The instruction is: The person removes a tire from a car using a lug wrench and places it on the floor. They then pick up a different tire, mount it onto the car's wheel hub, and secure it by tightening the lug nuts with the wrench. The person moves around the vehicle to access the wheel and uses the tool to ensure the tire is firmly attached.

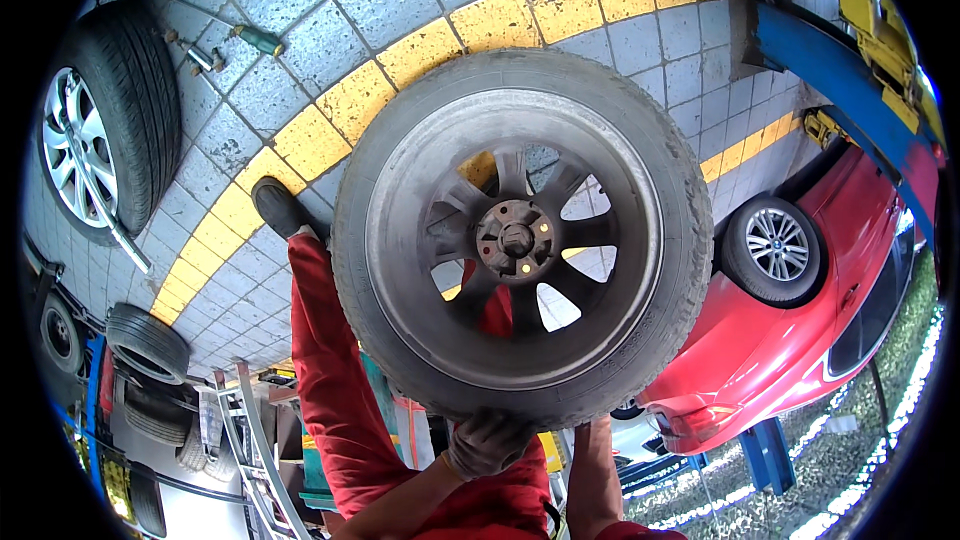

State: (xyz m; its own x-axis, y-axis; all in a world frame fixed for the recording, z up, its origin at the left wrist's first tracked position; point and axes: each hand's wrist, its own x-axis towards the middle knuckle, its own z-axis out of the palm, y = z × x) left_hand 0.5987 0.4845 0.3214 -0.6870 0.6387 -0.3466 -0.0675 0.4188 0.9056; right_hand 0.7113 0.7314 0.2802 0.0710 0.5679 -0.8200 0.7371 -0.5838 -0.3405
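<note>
A large car wheel [515, 380] with a worn grey tyre fills the middle of the head view, its rim's hollow side facing me. Dust covers the spokes, and floor shows through the gaps between them. My left hand [490, 443], in a grey-white work glove, is closed against the tyre's lower edge. To its right, my right forearm [597, 470] runs up to the tyre's underside; the hand itself is hidden behind the rubber. My leg in red trousers [335, 360] and a dark shoe [275, 205] show left of the wheel.
Another wheel [110, 120] lies at far left with a metal wrench [95, 180] across it. Near it are a green-handled tool [258, 39] and small metal parts [200, 58]. A red car [740, 350] and blue lift arm [850, 70] stand right; a metal ladder [255, 450] is lower left.
</note>
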